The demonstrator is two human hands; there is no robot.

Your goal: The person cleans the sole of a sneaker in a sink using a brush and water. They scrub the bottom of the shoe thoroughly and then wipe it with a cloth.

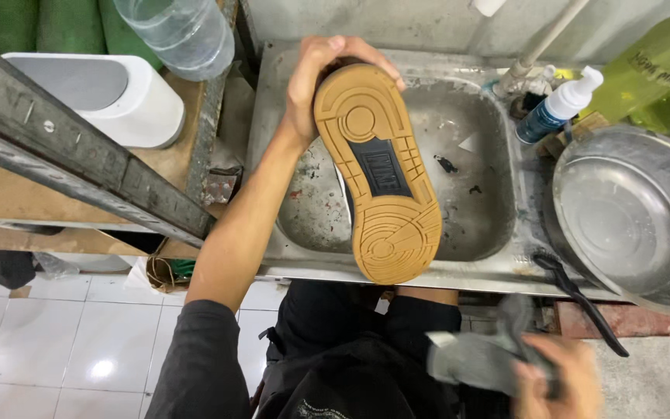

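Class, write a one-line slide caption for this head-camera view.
Left hand holds a shoe sole-up over a steel sink; right hand grips a grey cloth.

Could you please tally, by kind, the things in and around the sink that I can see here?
Shoe: 1
Cloth: 1
Brush: 1
Metal basin: 1
Bottles: 2, pump bottle, clear bottle
White container: 1
Total: 7
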